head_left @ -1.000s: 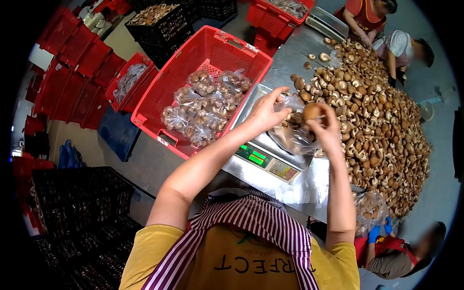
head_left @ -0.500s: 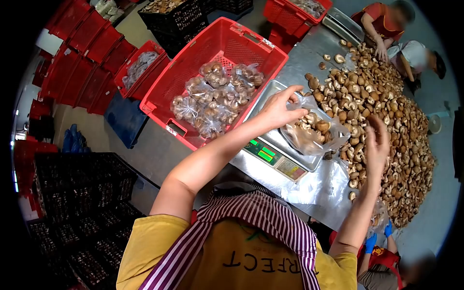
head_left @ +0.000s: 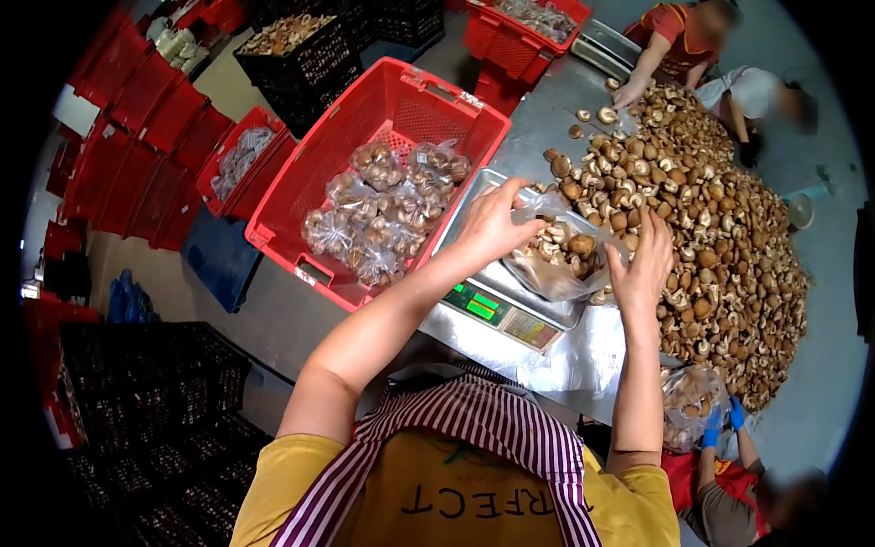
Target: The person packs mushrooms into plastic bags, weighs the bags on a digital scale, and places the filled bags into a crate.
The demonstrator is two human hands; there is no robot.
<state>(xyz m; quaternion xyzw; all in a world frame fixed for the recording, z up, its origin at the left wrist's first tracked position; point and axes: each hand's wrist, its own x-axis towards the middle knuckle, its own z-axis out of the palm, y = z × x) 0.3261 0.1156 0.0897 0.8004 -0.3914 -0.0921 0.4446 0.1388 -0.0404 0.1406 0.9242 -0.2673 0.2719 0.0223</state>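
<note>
A clear plastic bag of mushrooms [head_left: 558,264] rests on the metal pan of a digital scale [head_left: 497,313], its mouth gaping upward. My left hand [head_left: 495,221] pinches the bag's left rim between thumb and fingers. At the opposite rim is my right hand [head_left: 643,266], fingers stretched up and thumb apart, close against the plastic; whether it touches is hard to tell. Beyond the scale spreads a big heap of loose brown mushrooms [head_left: 720,237]. Green digits glow on the scale's display.
A red crate [head_left: 273,205] with several filled mushroom bags [head_left: 387,201] stands left of the scale. Black crates [head_left: 150,383] and stacked red crates [head_left: 137,164] are farther left. Co-workers reach in at the heap's far side [head_left: 670,46] and lower right, wearing blue gloves [head_left: 736,412] there.
My right hand has moved left from above the heap to the bag's right rim. My left hand stays at the left rim. The whole view has shifted slightly.
</note>
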